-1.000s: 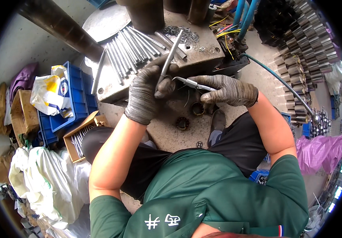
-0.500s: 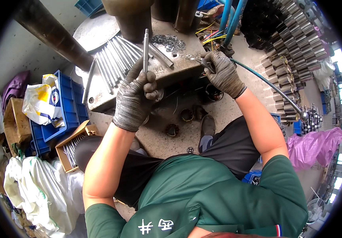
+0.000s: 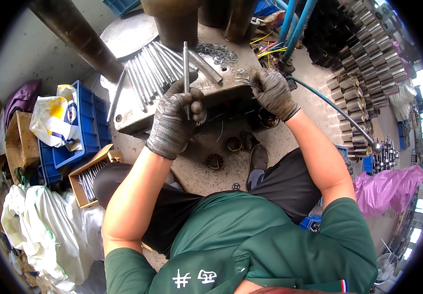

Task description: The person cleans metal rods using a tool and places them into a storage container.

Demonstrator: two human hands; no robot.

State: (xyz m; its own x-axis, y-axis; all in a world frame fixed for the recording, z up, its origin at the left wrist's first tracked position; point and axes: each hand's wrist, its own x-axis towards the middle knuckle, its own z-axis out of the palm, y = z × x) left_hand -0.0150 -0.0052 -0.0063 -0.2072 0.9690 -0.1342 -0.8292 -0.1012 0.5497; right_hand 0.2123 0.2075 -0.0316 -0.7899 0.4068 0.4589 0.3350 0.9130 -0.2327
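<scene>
The left hand (image 3: 174, 120), in a grey knit glove, is fisted round a slim, smooth steel rod (image 3: 186, 73) held upright, most of it standing above the fist. The right hand (image 3: 270, 90), gloved alike, rests curled on the metal bench (image 3: 128, 122) beside a heap of small flat washers (image 3: 216, 50); what it pinches I cannot tell. More rods (image 3: 152, 68) lie fanned on the bench left of the fist. Far left, a white-and-yellow bag (image 3: 54, 120) sits in a blue crate (image 3: 91, 122); an open cardboard box (image 3: 89, 179) holds further rods.
</scene>
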